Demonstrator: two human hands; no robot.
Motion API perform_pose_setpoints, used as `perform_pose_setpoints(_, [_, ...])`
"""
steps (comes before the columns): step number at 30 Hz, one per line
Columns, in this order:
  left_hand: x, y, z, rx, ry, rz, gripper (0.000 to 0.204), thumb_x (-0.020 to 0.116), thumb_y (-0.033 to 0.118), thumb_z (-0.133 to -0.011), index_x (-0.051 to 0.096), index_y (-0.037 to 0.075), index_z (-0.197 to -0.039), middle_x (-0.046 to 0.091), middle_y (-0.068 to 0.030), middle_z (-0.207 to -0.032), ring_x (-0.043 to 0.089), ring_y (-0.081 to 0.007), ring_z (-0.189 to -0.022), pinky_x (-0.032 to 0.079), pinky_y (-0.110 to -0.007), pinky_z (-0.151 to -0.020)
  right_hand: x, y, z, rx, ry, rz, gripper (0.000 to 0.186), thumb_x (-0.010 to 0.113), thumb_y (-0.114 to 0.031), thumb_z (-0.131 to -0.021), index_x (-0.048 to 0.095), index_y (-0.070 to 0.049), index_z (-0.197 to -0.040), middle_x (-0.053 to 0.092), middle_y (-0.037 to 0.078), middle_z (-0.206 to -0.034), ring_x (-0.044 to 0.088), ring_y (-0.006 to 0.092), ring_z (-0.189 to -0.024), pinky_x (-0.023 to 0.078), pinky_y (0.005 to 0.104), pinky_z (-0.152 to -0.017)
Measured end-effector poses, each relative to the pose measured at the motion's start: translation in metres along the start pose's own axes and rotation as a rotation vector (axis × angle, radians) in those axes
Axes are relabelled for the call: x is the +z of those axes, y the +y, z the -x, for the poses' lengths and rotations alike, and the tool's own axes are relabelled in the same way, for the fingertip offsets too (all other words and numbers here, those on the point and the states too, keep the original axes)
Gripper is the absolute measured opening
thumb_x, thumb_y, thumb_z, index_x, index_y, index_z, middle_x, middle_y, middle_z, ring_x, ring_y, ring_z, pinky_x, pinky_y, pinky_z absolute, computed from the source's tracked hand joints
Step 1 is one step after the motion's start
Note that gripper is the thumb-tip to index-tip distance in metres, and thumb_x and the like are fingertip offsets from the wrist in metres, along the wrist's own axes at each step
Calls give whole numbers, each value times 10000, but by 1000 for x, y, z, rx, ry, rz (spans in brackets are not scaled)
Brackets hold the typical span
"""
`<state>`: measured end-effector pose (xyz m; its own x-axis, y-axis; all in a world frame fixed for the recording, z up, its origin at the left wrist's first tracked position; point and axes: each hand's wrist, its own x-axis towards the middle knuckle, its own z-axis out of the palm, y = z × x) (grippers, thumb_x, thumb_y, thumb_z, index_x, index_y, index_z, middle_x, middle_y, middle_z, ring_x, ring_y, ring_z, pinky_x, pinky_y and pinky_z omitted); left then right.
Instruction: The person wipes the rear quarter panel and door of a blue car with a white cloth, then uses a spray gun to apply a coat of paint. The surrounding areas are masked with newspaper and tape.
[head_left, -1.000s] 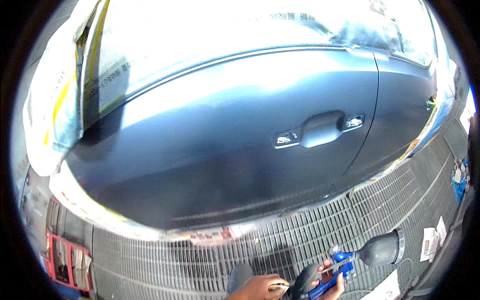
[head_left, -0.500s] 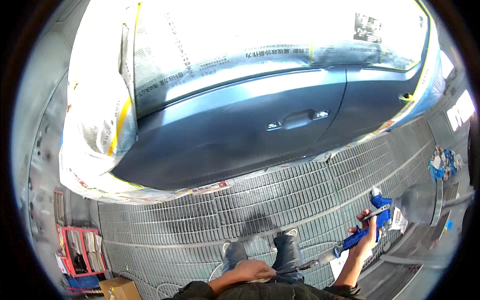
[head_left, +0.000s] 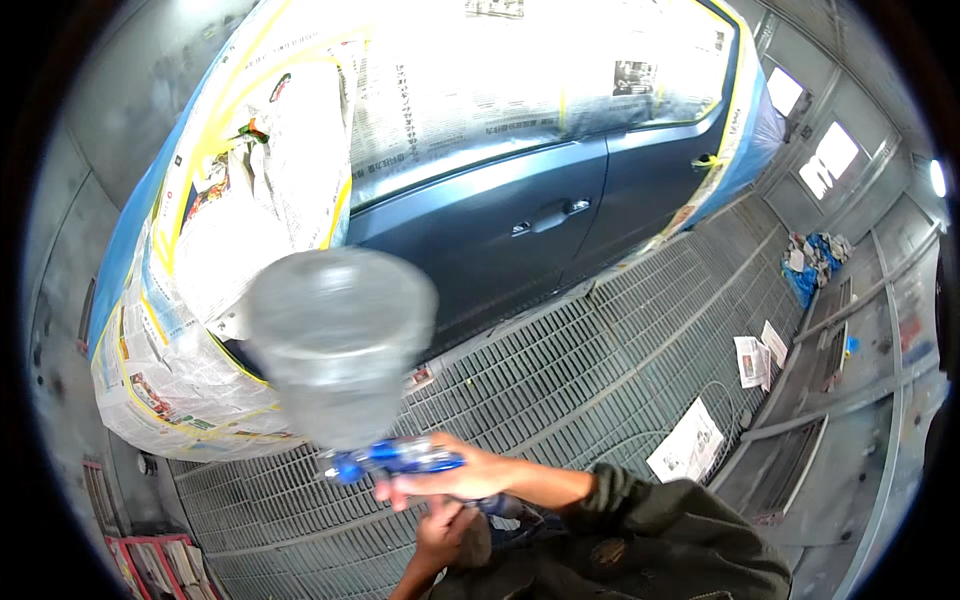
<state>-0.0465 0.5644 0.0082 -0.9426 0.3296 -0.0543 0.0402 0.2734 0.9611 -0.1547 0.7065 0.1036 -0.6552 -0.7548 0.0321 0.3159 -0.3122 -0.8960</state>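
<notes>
My right hand [head_left: 455, 474] is wrapped round a blue spray gun [head_left: 400, 456]. A large translucent cup [head_left: 340, 340] sits on top of the gun, blurred and close, and hides part of the car's front. Just below the gun my left hand [head_left: 438, 535] is closed, its fingers beside the gun's lower end; what it grips is partly hidden and I cannot make it out. Beyond the gun stands a car with a dark grey-blue door [head_left: 480, 260], whose handle [head_left: 550, 217] shows. Newspaper [head_left: 450, 110] and yellow tape mask its windows and front.
Metal grating [head_left: 560, 370] covers the floor between me and the car. Newspaper sheets [head_left: 688, 440] lie at the right, near a thin hose. A pile of crumpled paper and blue plastic [head_left: 812, 262] rests by the right wall. At lower left stands a red rack [head_left: 160, 568].
My right hand has swung the spray gun from the right across to the left and closer, bringing its cup into view. My left hand has moved left, under the gun. The view has turned.
</notes>
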Motion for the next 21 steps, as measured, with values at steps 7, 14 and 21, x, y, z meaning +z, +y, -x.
perform_pose_setpoints(7, [-32, -26, 81, 7, 371, 120, 243, 582, 71, -885, 665, 4, -1103, 689, -136, -968, 657, -200, -857, 503, -296, -790, 85, 33, -59, 266, -247, -7, 340, 617, -360, -932, 597, -70, -1109, 667, 67, -980, 649, 145, -949, 567, 316, -537])
perform_pose_setpoints(14, [-12, -11, 113, -93, 590, 269, 210, 672, 147, -908, 690, 35, -1085, 703, -77, -951, 595, -118, -950, 503, -315, -815, 123, 55, -69, 409, -273, 41, 375, 612, -299, -934, 587, -37, -1201, 662, 108, -1089, 655, 234, -1017, 582, 338, -595])
perform_pose_setpoints(21, [13, 2, 110, -53, 839, 530, 244, 656, 173, -928, 679, 19, -1117, 676, 21, -865, 551, -37, -800, 473, -237, -727, 131, 72, -72, 458, -328, 152, 332, 588, -284, -940, 588, -9, -1127, 645, 113, -1030, 653, 201, -901, 558, 301, -536])
